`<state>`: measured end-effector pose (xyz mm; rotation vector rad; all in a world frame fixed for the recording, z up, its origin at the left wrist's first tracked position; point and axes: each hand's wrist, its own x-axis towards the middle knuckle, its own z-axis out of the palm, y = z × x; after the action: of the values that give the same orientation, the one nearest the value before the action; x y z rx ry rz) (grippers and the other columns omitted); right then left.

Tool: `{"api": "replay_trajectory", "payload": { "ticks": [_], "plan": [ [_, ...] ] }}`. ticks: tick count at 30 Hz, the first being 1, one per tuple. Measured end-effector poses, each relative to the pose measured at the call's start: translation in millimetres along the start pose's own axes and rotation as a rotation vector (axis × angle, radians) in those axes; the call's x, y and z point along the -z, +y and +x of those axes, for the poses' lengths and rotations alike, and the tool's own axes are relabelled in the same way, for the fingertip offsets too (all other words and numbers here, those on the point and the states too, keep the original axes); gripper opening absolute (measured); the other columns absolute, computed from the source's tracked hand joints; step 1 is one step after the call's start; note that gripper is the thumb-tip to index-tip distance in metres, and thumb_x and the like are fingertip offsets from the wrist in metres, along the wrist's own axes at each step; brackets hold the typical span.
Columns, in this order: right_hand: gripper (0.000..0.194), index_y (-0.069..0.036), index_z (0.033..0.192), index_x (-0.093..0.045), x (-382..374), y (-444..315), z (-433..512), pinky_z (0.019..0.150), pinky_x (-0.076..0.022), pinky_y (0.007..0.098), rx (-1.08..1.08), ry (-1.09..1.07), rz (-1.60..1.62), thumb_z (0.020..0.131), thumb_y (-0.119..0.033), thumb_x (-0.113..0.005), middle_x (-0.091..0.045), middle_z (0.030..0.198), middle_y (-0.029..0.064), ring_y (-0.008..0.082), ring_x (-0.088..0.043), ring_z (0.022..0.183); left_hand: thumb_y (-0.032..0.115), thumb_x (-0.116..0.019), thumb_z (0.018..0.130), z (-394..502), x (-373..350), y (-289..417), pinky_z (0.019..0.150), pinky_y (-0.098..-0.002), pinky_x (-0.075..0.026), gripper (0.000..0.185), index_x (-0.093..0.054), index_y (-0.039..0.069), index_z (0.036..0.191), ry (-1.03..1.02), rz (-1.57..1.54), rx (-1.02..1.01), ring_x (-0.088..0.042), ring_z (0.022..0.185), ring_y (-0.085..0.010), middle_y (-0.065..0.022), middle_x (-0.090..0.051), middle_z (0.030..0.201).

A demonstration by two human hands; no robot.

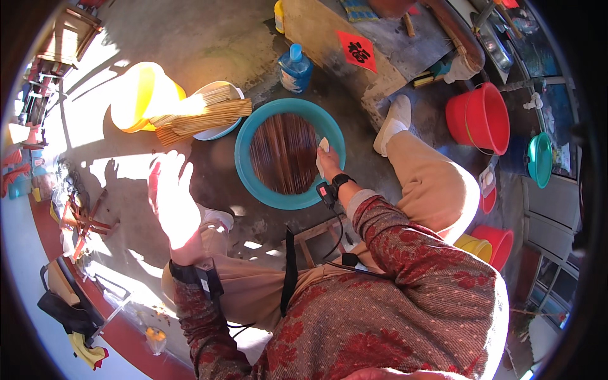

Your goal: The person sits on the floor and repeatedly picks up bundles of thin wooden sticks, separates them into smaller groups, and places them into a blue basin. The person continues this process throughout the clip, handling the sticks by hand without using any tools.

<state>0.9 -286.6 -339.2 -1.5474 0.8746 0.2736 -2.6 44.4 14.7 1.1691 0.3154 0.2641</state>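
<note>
A teal plastic basin (243, 156) stands on the floor before me. Dark brown, wet-looking slats, perhaps a bamboo mat (284, 154), lie side by side inside it. My right hand (330, 162) is over the basin's right side, closed on a whitish cloth or pad (324, 145). To the left of the basin my left hand (178, 206) is raised, fingers apart, bright with sunlight and holding nothing. Farther back, a pile of straw-coloured slatted mats (206, 118) rests across a white basin (218, 134) beside a yellow bucket (147, 97).
A blue bottle (295, 71) stands behind the teal basin. A board (323, 33) bears a red paper (357, 51) with writing. Red bucket (477, 118) is at right; a wooden stool (308, 242) is near my legs. A folding chair (71, 289) stands at lower left.
</note>
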Motion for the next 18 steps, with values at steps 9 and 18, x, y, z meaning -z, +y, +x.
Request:
{"api": "replay_trajectory", "payload": {
  "ticks": [9, 18],
  "plan": [
    [0.082, 0.008, 0.139, -0.044, -42, 2, -15, 0.102, -0.0432, 0.0411, -0.158, -0.306, -0.554, 0.076, -0.027, -0.085, -0.054, 0.138, 0.023, 0.0353, -0.055, 0.124, 0.027, -0.056, 0.098, 26, 5, -15, 0.107, -0.0474, -0.043, 0.053, -0.045, -0.005, 0.139, -0.152, 0.082, 0.131, -0.052, 0.127, -0.0348, -0.0244, -0.051, 0.139],
    [0.054, 0.012, 0.103, -0.067, -21, -21, -56, 0.083, -0.0514, 0.0413, -0.139, 0.021, -0.111, 0.074, -0.031, -0.082, -0.071, 0.101, 0.0245, 0.036, -0.069, 0.09, 0.02, -0.059, 0.096, 32, -15, -14, 0.104, -0.0446, -0.046, 0.046, -0.049, -0.004, 0.133, -0.099, 0.147, 0.188, -0.056, 0.119, -0.0324, -0.0225, -0.055, 0.131]
  ]
}}
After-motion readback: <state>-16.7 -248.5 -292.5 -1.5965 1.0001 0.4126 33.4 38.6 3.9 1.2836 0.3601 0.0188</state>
